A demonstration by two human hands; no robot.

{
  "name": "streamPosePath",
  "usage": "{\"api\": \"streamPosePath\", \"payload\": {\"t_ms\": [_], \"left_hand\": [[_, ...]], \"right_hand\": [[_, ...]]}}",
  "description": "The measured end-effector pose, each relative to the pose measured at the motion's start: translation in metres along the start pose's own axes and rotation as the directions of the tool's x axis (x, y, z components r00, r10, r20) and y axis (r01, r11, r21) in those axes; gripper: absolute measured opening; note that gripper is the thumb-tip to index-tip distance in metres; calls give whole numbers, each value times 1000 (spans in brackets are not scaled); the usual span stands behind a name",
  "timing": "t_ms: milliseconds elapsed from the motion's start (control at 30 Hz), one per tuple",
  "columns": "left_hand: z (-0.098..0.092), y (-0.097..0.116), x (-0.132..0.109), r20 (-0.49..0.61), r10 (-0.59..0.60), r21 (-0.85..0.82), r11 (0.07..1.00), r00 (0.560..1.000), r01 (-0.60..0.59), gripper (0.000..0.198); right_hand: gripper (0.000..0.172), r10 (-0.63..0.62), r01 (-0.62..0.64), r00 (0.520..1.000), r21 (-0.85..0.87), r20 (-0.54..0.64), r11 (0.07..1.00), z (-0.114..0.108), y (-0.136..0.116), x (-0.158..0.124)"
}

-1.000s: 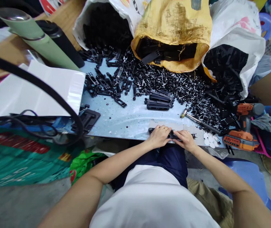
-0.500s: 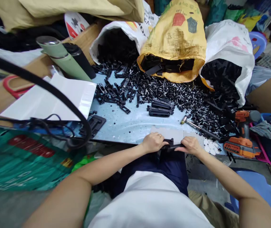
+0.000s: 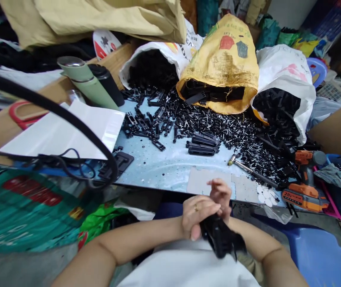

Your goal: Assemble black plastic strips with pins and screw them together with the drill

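A long black plastic part (image 3: 220,236), blurred by motion, is tilted close in front of my white shirt. My left hand (image 3: 197,215), with a ring on one finger, is closed around its upper end. Right behind it, my right hand (image 3: 221,196) is against the same part, its raised fingers half curled; its thumb and palm are mostly hidden. Beyond the hands lies a flat grey plate (image 3: 200,180) on the blue tabletop (image 3: 152,169). Farther back is a small stack of black plastic parts (image 3: 202,144).
Loose black pieces and metal pins (image 3: 233,131) spill from a yellow sack (image 3: 218,52) between white sacks. At the right lie a hammer (image 3: 252,171), white discs (image 3: 267,195) and an orange cordless drill (image 3: 304,183). A black cable (image 3: 53,107) arches across the left, near a green bottle (image 3: 89,81).
Both hands have drawn back from the table edge toward my body with the black part. They are now crossed close together, and the part has turned. The grey plate shows more fully.
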State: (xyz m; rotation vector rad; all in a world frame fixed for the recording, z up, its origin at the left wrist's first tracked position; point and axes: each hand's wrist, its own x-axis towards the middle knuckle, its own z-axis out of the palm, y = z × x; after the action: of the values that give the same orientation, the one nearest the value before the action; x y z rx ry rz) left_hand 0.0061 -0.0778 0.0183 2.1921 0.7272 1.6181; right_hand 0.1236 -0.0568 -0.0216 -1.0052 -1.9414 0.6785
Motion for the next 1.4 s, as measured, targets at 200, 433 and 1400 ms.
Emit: {"api": "streamPosePath", "payload": {"t_ms": [200, 433, 1400], "left_hand": [[1, -81, -8, 213, 36, 563, 812, 976, -153, 68], [13, -133, 27, 399, -383, 736, 676, 833, -41, 41], [-53, -131, 25, -89, -799, 357, 532, 595, 768, 34]], "right_hand": [[35, -79, 66, 994, -163, -73, 984, -29, 61, 113], [31, -20, 179, 969, -644, 246, 744, -38, 103, 266], [35, 283, -267, 943, -107, 177, 958, -139, 86, 40]]}}
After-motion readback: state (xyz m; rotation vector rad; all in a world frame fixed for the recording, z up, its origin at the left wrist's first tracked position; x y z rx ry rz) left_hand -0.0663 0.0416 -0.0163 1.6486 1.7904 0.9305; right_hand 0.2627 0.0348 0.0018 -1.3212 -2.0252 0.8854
